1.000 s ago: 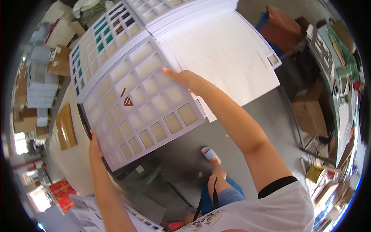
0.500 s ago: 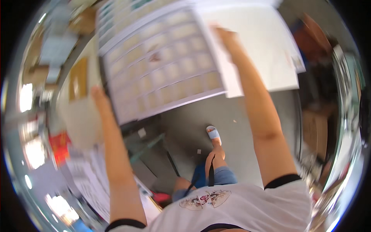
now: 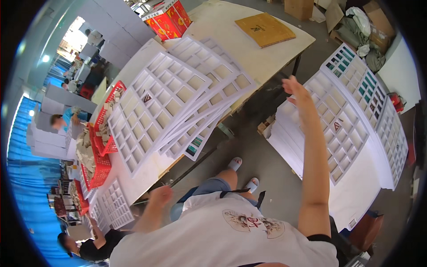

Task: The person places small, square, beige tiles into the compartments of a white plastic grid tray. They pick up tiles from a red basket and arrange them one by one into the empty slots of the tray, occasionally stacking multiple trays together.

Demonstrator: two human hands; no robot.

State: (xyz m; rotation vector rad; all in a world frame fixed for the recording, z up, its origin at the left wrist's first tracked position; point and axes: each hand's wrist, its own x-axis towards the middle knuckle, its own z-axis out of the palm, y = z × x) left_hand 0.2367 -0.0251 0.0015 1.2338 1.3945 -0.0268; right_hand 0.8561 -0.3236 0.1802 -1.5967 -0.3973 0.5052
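My right hand (image 3: 296,90) hangs in the air by the near edge of the right-hand stack of white grid panels (image 3: 320,104), holding nothing, its fingers parted. My left hand (image 3: 160,196) is blurred and low in front of the table's edge; its fingers cannot be made out. Over the table, several white grid panels (image 3: 167,89) lie in a fanned, uneven pile, the top one with a small dark mark in one cell. Beside the right-hand stack, further grid panels (image 3: 362,84) carry teal and dark pieces in some cells.
The pale table (image 3: 218,22) bears a yellow spiral-bound book (image 3: 265,29), a red patterned box (image 3: 168,21) and red baskets (image 3: 98,167) of greyish pieces. One person in dark clothing (image 3: 100,238) is at the lower left, another in blue (image 3: 69,116) farther off. Cardboard boxes (image 3: 299,9) stand behind.
The view has swung left, bringing the table and its panel pile into sight. Both hands, earlier at the sides of a grid panel, are now away from it.
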